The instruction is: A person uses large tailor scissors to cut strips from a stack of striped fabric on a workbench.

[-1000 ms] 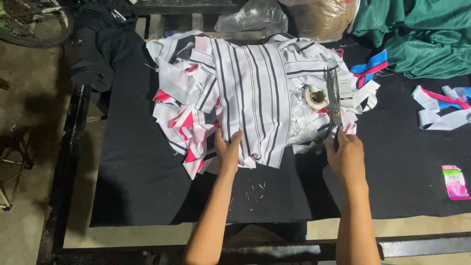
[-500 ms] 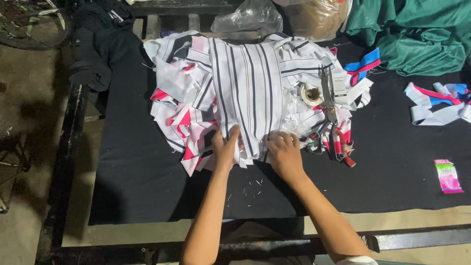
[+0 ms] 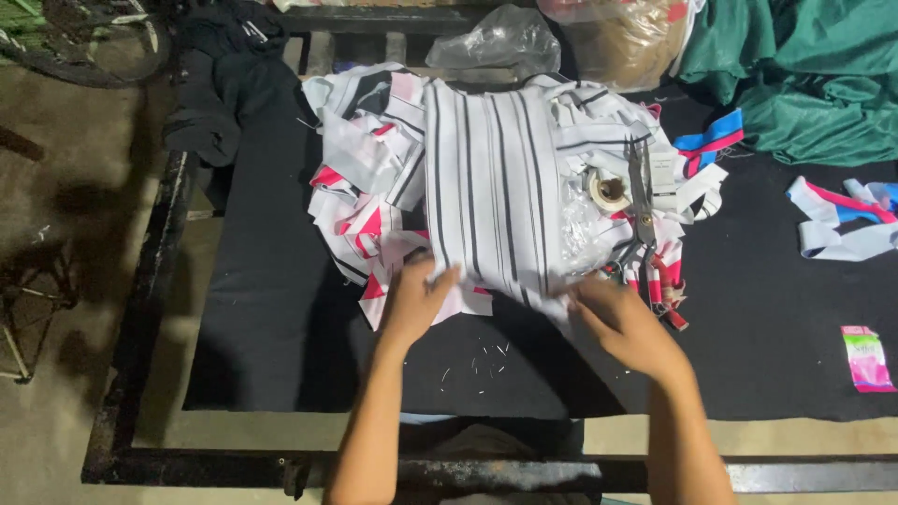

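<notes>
My right hand [image 3: 622,323] is no longer resting by the scissors [image 3: 642,201]; a second ago it was up at their handles, and now it is sitting low at the near right corner of the striped fabric piece [image 3: 491,192], fingers on its edge. My left hand [image 3: 414,299] is staying at the near left corner but is curling tighter, seemingly pinching the hem, though the fold is hiding my fingertips. The scissors are lying free on the pile of cut fabric [image 3: 374,187]. The striped piece is looking flatter and more squared toward me than before.
</notes>
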